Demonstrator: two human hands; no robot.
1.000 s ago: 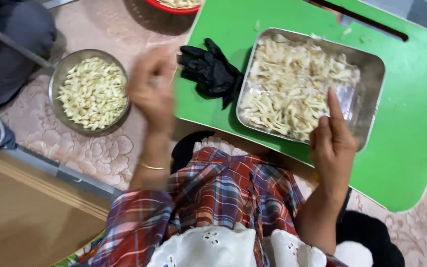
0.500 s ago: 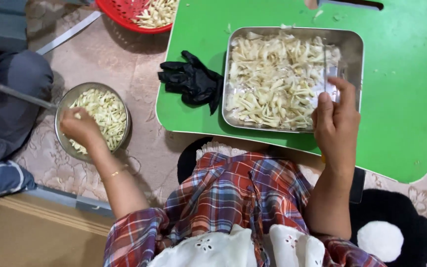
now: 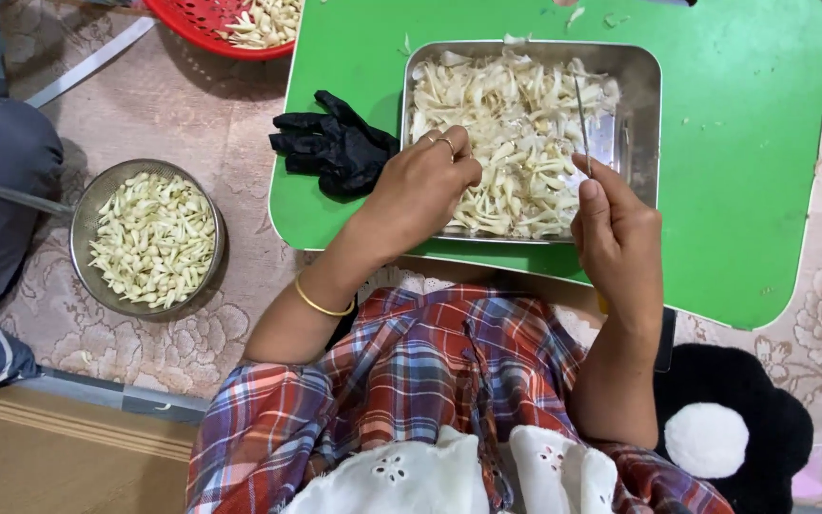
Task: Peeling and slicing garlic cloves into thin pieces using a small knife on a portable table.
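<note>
A steel tray heaped with white flower buds sits on a low green table in front of me. My left hand, with rings and a gold bangle, rests on the near left part of the pile, its fingers curled and pinched on some buds. My right hand is at the tray's near right edge. It grips a thin metal needle that points up over the buds.
A black glove lies on the table left of the tray. On the floor mat to the left stands a round metal bowl of buds, with a red basket beyond it. Another person's dark clothing is at far left.
My left hand has come back from the metal bowl on the floor to the tray and closed on the buds. My right hand has stayed at the tray with the needle.
</note>
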